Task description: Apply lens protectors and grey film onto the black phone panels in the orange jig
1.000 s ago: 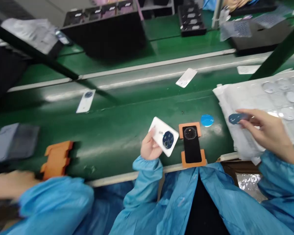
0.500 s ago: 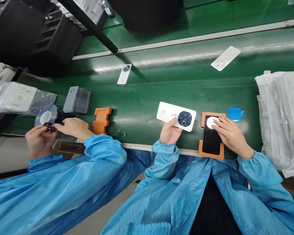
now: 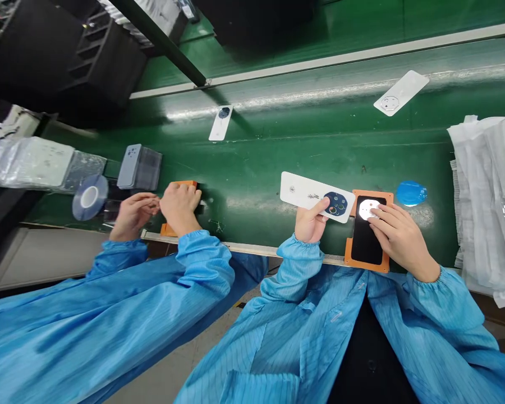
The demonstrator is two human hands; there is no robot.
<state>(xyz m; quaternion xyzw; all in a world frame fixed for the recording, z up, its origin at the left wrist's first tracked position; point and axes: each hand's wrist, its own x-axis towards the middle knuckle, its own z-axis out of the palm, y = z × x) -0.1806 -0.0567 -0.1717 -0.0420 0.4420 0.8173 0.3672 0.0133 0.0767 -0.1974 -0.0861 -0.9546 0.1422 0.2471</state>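
Observation:
My left hand [image 3: 311,224] is closed on a white phone back cover [image 3: 299,192], thumb on top beside its dark round camera panel [image 3: 337,205]. The cover is held tilted above the bench, its right end close to an orange fixture [image 3: 349,255]. In that fixture lies a black rectangular plate [image 3: 367,242] with a white round area [image 3: 367,209] at its upper end. My right hand [image 3: 403,238] lies over the fixture's right side, fingers stretched out and fingertips touching the white round area. Its thumb is partly hidden.
A blue oval film piece [image 3: 411,193] lies right of the fixture, near stacked plastic sleeves [image 3: 483,207]. White covers [image 3: 408,90] [image 3: 219,129] lie farther back. At left, a co-worker's hands [image 3: 180,207] are over another orange fixture [image 3: 168,230], near a tape roll [image 3: 89,197].
My left hand has moved the white cover right, closer to the orange fixture. My right hand stays on the white round area. The co-worker's hands have moved right, onto their fixture.

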